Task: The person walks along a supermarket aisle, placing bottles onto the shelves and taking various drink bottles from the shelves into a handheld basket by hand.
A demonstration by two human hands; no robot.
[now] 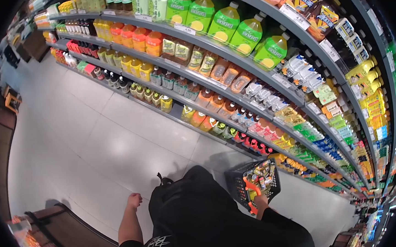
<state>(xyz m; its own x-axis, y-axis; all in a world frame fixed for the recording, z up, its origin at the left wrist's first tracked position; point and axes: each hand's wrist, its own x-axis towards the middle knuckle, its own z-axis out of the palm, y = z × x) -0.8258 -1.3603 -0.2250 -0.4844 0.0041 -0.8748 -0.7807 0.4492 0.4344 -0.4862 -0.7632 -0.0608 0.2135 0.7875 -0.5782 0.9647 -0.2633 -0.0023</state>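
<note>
My right hand (260, 201) is wrapped round the orange handle (252, 186) of a black shopping basket (235, 181), which hangs at my right side beside the lowest shelf. Inside the basket lie several small cans or bottles (265, 179); their labels are too small to read. My left hand (134, 201) hangs free over the floor at my left side, its fingers curled into a loose fist, with nothing visible in it. Nothing touches that hand, and a short black strap (164, 179) sticks out near it from my dark clothing (199, 206).
A long curved-looking shelf unit (175, 63) of drinks runs along the right. Large green bottles (224, 23) stand on an upper shelf, orange-labelled bottles (154, 43) below. Grey floor tiles (97, 130) stretch along the aisle. A brown display stand (77, 228) is at lower left.
</note>
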